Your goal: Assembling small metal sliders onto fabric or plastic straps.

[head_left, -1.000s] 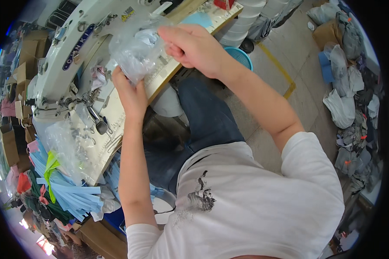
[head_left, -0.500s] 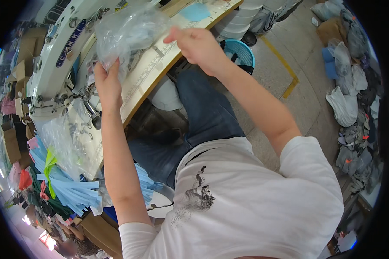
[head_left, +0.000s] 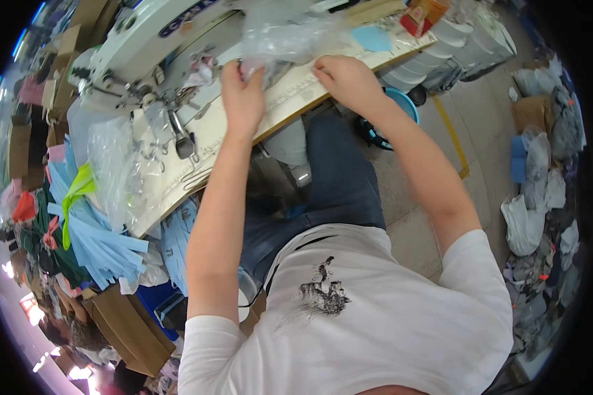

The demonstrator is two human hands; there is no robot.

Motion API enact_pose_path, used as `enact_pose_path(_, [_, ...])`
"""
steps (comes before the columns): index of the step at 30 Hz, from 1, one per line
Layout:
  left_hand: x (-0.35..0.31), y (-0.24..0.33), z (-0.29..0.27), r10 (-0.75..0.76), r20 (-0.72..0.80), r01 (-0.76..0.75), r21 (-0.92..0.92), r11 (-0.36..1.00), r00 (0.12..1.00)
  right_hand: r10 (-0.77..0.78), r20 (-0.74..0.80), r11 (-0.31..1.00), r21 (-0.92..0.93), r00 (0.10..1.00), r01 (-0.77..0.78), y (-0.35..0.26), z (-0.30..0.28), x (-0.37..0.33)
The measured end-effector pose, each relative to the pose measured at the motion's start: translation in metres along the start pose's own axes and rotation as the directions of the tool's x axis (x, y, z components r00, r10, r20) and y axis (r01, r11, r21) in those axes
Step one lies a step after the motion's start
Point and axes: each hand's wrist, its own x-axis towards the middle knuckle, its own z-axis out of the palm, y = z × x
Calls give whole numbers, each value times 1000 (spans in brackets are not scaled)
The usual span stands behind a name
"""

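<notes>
A crumpled clear plastic bag (head_left: 286, 33), slightly blurred, lies over the pale worktable (head_left: 290, 99) at the top of the view. My left hand (head_left: 244, 102) is closed on its near edge, thumb and fingers pinched together. Just to the right, my right hand (head_left: 349, 82) is also closed, its fingertips pressed together beside the bag and above the table's ruled strip. Whatever lies between those right fingertips is too small or hidden to make out. A white sewing machine (head_left: 132, 46) stands left of the bag.
Scissors (head_left: 182, 139) lie near the machine, beside another clear plastic bag (head_left: 112, 164). Light blue fabric strips (head_left: 105, 243) hang at the left. An orange-red packet (head_left: 420, 18) and a light blue piece (head_left: 371, 38) sit toward the table's right end. A blue basket (head_left: 402, 105) stands below.
The view has shifted, so the table and bag appear farther right. My right hand, blurred before, is closer to my left hand. The orange-red packet has come into view.
</notes>
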Motion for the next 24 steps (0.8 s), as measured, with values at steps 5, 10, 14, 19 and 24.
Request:
enact_pose_path(5, [-14,23,-3,41,17,-42,82,996,999,-51,33,998,-38,998,52,0,-10,-4])
enact_pose_path(10, [-20,33,-5,159,57,-167,176,970,986,-153,65,988,20,986,152,-21,-5,-15])
enact_pose_path(14, [-18,42,-23,133,105,-157,267,951,985,-268,60,952,172,962,254,-63,11,-26])
enact_pose_path(19, [-44,87,-78,21,73,-34,186,982,997,-294,40,928,251,955,275,-112,50,2])
enact_pose_path(24, [-125,94,-141,-77,-186,11,-332,943,980,-203,-40,962,180,978,207,-141,79,46])
